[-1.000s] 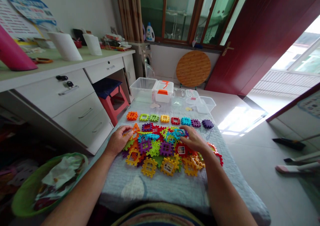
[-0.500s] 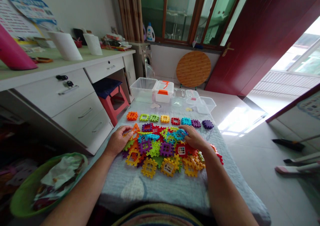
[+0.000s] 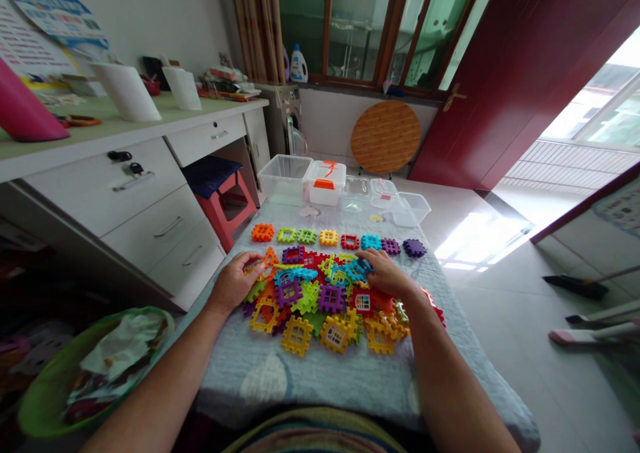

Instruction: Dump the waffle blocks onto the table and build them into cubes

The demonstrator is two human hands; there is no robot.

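Note:
A heap of colourful plastic interlocking blocks, square window-like frames with toothed edges, lies before me; a purple block (image 3: 332,298) is near its middle. My left hand (image 3: 235,281) is at the heap's left edge, thumb and fingers closed on an orange block (image 3: 271,257). On the right side, my right hand (image 3: 387,273) has its fingers bent over a blue block (image 3: 356,269); its fingertips are partly hidden among the pieces. Behind the heap runs a row of separate blocks, from an orange block (image 3: 263,233) at left to a dark purple block (image 3: 415,247) at right.
Clear plastic bins (image 3: 285,176) and a lidded box with an orange latch (image 3: 324,185) stand at the far end of the cloth-covered table (image 3: 265,379). A green basket (image 3: 40,399) sits at lower left, a pink stool (image 3: 227,206) beside the white desk (image 3: 120,193).
The view has shifted very slightly. My right fingers have moved a little at the blue block; my left hand stays at the orange one.

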